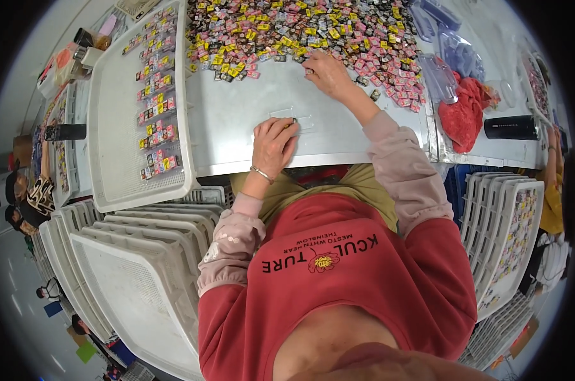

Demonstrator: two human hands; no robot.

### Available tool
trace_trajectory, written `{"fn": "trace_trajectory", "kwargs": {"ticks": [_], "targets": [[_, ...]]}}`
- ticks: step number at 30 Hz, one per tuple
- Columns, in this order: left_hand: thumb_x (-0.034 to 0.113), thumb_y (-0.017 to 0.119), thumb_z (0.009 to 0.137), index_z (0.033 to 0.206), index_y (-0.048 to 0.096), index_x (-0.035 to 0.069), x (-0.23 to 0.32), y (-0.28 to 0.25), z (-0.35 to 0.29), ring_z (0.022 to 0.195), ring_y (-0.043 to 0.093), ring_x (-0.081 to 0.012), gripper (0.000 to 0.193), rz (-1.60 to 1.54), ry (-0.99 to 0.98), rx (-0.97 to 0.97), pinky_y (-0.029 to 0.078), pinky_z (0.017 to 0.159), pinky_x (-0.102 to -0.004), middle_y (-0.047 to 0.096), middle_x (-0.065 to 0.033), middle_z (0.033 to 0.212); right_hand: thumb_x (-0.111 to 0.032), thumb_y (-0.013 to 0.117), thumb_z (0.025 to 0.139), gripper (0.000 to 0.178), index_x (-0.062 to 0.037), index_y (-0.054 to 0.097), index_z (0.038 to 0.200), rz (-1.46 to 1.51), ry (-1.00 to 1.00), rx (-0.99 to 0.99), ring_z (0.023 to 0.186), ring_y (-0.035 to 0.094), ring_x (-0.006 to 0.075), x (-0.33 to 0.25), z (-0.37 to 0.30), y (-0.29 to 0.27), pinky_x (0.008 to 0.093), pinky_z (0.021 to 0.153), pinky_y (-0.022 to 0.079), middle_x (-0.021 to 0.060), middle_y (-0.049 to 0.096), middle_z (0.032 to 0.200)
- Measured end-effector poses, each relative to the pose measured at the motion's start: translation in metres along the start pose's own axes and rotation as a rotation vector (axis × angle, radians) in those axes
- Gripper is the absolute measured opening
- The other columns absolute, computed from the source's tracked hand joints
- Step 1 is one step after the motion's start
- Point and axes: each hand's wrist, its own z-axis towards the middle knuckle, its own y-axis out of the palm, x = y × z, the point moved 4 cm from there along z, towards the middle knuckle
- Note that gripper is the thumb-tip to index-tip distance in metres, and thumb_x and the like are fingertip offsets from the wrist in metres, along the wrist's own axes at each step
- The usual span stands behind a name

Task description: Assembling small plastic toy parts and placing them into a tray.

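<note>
Left hand (pixel 274 141), centre: fingers bunched at clear plastic tray (pixel 305 123) | Right hand (pixel 329 76), upper centre: fingers curled at multicoloured rectangular-piece heap (pixel 287 38) | Pinch: indeterminable

Clear plastic holder (pixel 305 120) lies near centre, partly hidden. Small rectangular pieces (pixel 310 32), pink, yellow and black, spread loose across far side

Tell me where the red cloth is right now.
In the head view, the red cloth lies at the upper right, right of the pile of small packets, beside clear bluish trays and just left of a black cylinder.
</note>
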Motion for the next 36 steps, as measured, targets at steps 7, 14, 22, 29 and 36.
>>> {"fn": "trace_trajectory", "kwargs": {"ticks": [7,14,22,29,36], "targets": [[0.009,0.071,0.072,0.104,0.066,0.011,0.001,-0.002,0.002,0.106,0.053,-0.0263,0.032,-0.003,-0.005,-0.012,0.039,0.088,-0.0393,0.062,-0.0035,0.112,-0.013,0.071,0.075,0.023,-0.0041,0.063,0.095,-0.025,-0.101,-0.047,0.086,0.062,0.0301,0.000,-0.007,-0.003,0.0425,0.072,0.051,0.0118,0.062,0.091],[0.009,0.071,0.073,0.103,0.067,0.010,0.002,-0.005,0.003,0.105,0.054,-0.0255,0.030,0.007,-0.003,0.000,0.039,0.089,-0.0391,0.062,-0.0033,0.111,-0.004,0.071,0.074,0.025,-0.0024,0.062,0.098,0.367,-0.026,0.020,0.073,0.063,0.0230,-0.035,-0.042,-0.022,0.0326,0.065,0.051,0.0097,0.061,0.087],[0.007,0.070,0.072,0.100,0.066,0.008,0.002,-0.002,0.003,0.101,0.056,-0.0251,0.029,0.013,0.026,0.058,0.039,0.086,-0.0390,0.063,-0.0040,0.106,-0.004,0.065,0.077,0.012,-0.0034,0.065,0.090,0.333,-0.117,-0.033,0.083,0.060,0.0289,-0.070,-0.086,0.006,0.0376,0.071,0.049,0.0099,0.059,0.086],[0.008,0.071,0.073,0.106,0.066,0.010,0.001,-0.001,0.001,0.103,0.055,-0.0253,0.033,-0.004,-0.036,0.016,0.039,0.088,-0.0386,0.062,-0.0037,0.111,-0.004,0.062,0.078,0.011,-0.0039,0.066,0.089,0.323,-0.148,0.058,0.083,0.060,0.0297,-0.071,-0.092,0.005,0.0375,0.071,0.049,0.0097,0.061,0.088],[0.008,0.069,0.072,0.105,0.065,0.011,0.004,-0.002,0.002,0.103,0.054,-0.0253,0.034,0.050,0.015,-0.020,0.039,0.087,-0.0385,0.061,-0.0041,0.111,0.000,0.060,0.081,0.017,-0.0035,0.066,0.096,0.099,-0.056,0.184,0.084,0.062,0.0308,-0.001,-0.038,-0.021,0.0374,0.074,0.050,0.0116,0.064,0.090]]}}
